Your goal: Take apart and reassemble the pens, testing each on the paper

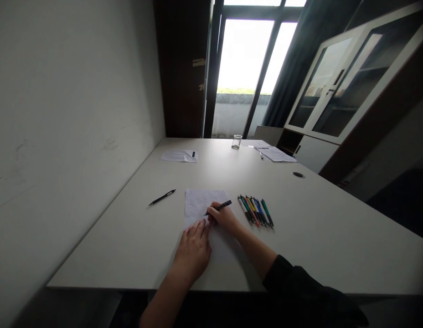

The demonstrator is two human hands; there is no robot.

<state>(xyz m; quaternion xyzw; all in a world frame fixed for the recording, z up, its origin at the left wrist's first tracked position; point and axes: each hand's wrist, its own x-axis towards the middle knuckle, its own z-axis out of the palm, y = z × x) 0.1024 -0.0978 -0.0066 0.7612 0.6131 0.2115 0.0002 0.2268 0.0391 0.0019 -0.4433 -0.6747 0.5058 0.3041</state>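
Note:
A sheet of lined paper [204, 200] lies on the white table, its upper part covered with rows of writing. My right hand [218, 216] is closed around a black pen [223, 205], its tip down at the paper. Flat on the lower part of the sheet rests my left hand [194, 248], fingers stretched out and holding nothing. Just right of my right hand, several colored pens [255, 211] lie side by side in a row. To the left of the sheet is another black pen [162, 197], lying at a slant.
A glass jar [236, 142] stands near the table's far edge. Papers [275, 154] with a pen lie at the far right, and another sheet [179, 156] at the far left. A round cable hole [298, 175] is on the right. The wall [78, 136] borders the table's left side.

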